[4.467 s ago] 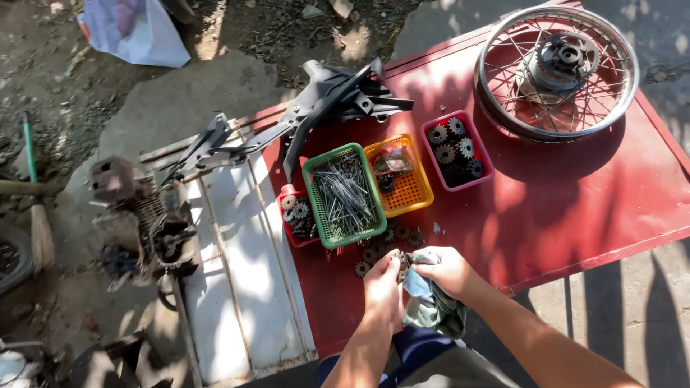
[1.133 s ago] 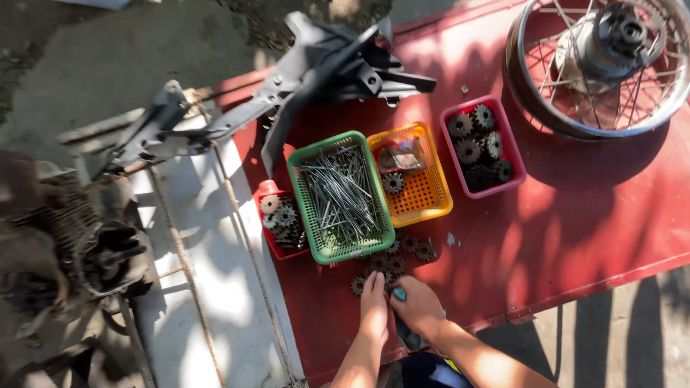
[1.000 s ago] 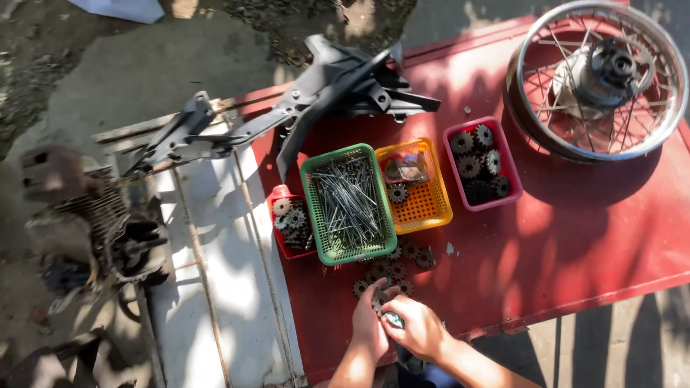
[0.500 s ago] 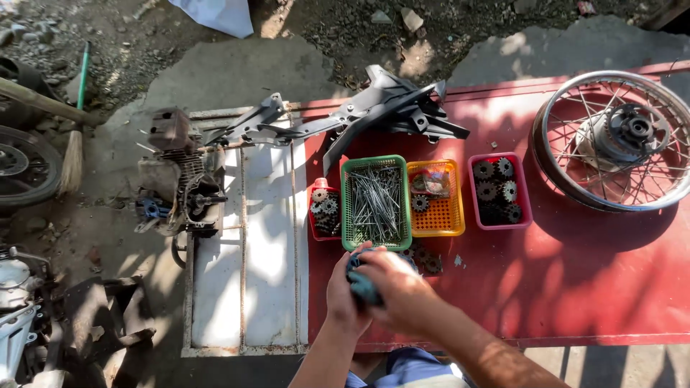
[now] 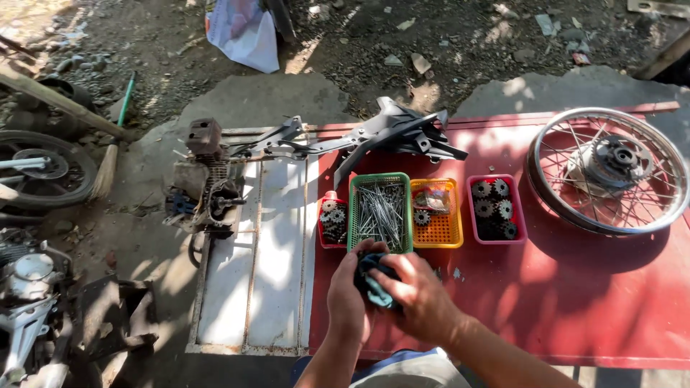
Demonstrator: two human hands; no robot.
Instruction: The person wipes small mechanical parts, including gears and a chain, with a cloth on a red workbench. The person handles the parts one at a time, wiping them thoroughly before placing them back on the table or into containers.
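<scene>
Cupping a blue-green rag point(image 5: 374, 286), left hand point(image 5: 350, 302) and right hand point(image 5: 419, 300) meet low over the red surface point(image 5: 575, 302), fingers of both closed around the cloth, wrists angled inward. Four baskets behind them: small red point(image 5: 331, 219), green with nails point(image 5: 380, 210), orange point(image 5: 435, 213), pink with gears point(image 5: 492, 208). One spoked wheel point(image 5: 607, 171) at right. Outdoors, bare dirt; engine point(image 5: 205, 190) beside a white panel point(image 5: 262, 259).

- A white plastic bag point(image 5: 243, 32) with pink and blue print lies on the dirt, far ahead of my hands and to their left.
- A small clear packet point(image 5: 431, 199) sits in the orange basket point(image 5: 437, 228), just ahead of my right hand point(image 5: 417, 298).
</scene>
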